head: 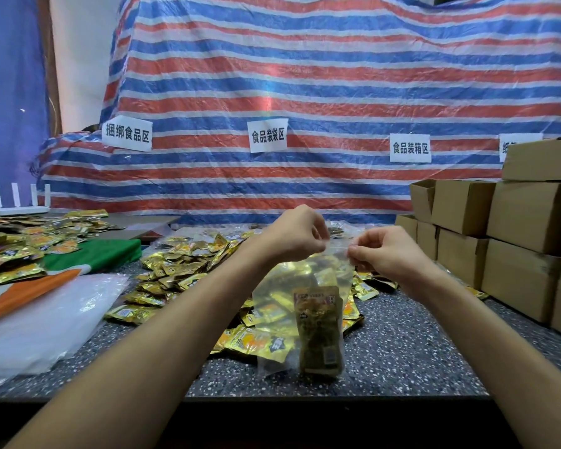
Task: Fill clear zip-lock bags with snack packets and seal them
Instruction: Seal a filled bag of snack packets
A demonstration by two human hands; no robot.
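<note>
In the head view, both bare forearms reach up from the near edge of the speckled table (402, 351) and converge above its middle. The left hand (300, 233) is raised highest, wrist bent, with its fingers curled and its thumb and fingertips pinching the left end of the top strip of a clear zip-lock bag (282, 296). The right hand (382, 251) sits slightly lower and just beside it, knuckles toward the camera, pinching the right end of the same strip. The two hands are close but not touching.

The bag hangs down between the wrists toward the near edge. Whether its bottom touches the table cannot be told. Inside it a dark snack packet (319, 328) stands upright against the front wall, with gold ones behind it.

A heap of gold packets (182, 270) covers the middle of the table behind the bag, and a second heap (10, 251) lies toward the far left corner. Clear plastic sheets (46, 319) lie by the left edge, and cardboard boxes (515, 254) are stacked along the right edge.
</note>
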